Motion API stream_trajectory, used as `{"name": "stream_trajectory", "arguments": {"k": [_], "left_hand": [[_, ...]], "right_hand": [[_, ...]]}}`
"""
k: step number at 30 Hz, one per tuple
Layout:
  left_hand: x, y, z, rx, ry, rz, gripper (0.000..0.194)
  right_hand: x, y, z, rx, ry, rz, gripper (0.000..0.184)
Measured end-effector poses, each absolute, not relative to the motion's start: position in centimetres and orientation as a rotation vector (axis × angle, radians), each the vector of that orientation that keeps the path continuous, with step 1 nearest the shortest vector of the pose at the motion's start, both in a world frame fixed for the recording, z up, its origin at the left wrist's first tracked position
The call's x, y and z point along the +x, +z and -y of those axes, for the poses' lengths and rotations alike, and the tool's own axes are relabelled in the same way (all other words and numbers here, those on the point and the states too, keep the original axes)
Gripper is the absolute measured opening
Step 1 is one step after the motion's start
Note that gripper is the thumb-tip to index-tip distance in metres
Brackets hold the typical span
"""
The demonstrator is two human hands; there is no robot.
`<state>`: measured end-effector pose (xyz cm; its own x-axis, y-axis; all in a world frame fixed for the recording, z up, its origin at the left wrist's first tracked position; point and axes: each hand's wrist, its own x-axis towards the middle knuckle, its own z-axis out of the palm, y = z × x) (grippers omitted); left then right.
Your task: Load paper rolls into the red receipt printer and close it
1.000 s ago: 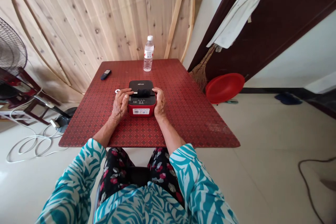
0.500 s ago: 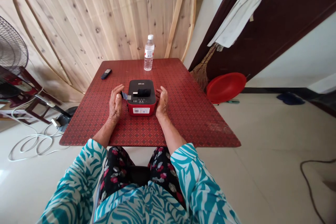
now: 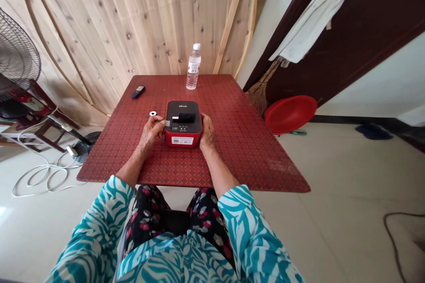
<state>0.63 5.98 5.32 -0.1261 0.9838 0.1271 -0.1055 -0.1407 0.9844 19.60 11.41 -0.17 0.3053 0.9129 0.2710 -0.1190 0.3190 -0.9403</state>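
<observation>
A red box with a black top, like a small label printer (image 3: 183,135), sits on the patterned red table between my hands. Against its right side, my right hand (image 3: 207,132) is closed, with fingers along the edge and thumb toward the front. My left hand (image 3: 153,130) pinches at the box's left front corner, by a small silvery tab (image 3: 167,123); what lies between the fingertips is hidden. Just behind the left fingers is a small white roll (image 3: 152,114) with a dark centre. A glossy black piece (image 3: 184,117) lies across the box's top.
A water bottle (image 3: 193,66) stands at the back of the table (image 3: 239,150), and a dark remote-like handset (image 3: 138,92) lies at the back left. On the floor are a fan (image 3: 18,53) with loose cable, left, and a red basin (image 3: 292,112), right.
Both hands were apart from the box with fingers loose. Now the right hand has closed on its side and the left pinches at its corner. The white roll has come into sight.
</observation>
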Motion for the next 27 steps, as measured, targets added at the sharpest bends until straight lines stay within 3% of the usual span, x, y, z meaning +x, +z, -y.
{"name": "stream_trajectory", "arguments": {"k": [15, 27], "left_hand": [[0.6, 6.8, -7.6, 0.838, 1.140, -1.077, 0.021], [1.1, 6.9, -7.6, 0.808, 1.221, -1.216, 0.016]], "right_hand": [[19.7, -0.1, -11.3, -1.005, 0.804, 1.123, 0.046], [19.7, -0.3, -11.4, -1.012, 0.806, 1.170, 0.047]]}}
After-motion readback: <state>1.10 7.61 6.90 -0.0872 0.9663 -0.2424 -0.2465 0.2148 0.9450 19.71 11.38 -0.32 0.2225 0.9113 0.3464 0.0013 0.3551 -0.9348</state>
